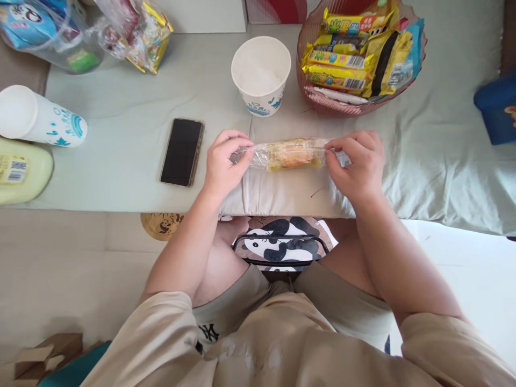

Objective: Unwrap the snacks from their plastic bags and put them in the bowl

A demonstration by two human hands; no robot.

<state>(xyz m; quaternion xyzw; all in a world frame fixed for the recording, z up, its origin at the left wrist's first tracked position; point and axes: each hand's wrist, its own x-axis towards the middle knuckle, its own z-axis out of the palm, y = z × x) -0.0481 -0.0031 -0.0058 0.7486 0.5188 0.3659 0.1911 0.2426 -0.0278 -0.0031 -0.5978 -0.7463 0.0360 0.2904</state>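
One snack (296,155), wrapped in clear and yellow film, golden-brown inside, was held crosswise near the front edge of a cloth-covered table (437,166), between the person's two hands; whether its underside touched the cloth could not be told. Left hand (226,165): thumb and fingers pinched on the clear, crumpled end of the film. Right hand (358,164): thumb and forefinger pinched on the opposite end, remaining fingers curled. One white paper cup (262,105), blue-printed, upright, stood beyond the snack, its pale contents unclear. One pink ribbed bowl (341,107), to the right of that cup, held snack packets (349,58), mostly yellow. One phone (182,152), screen dark and uppermost, lay near the left hand, on its outer side. Farther left: a second paper cup (66,126) of like print, just beside a pale green bottle (26,172). Upper left: a clear tub (52,52) holding a blue packet (22,24).
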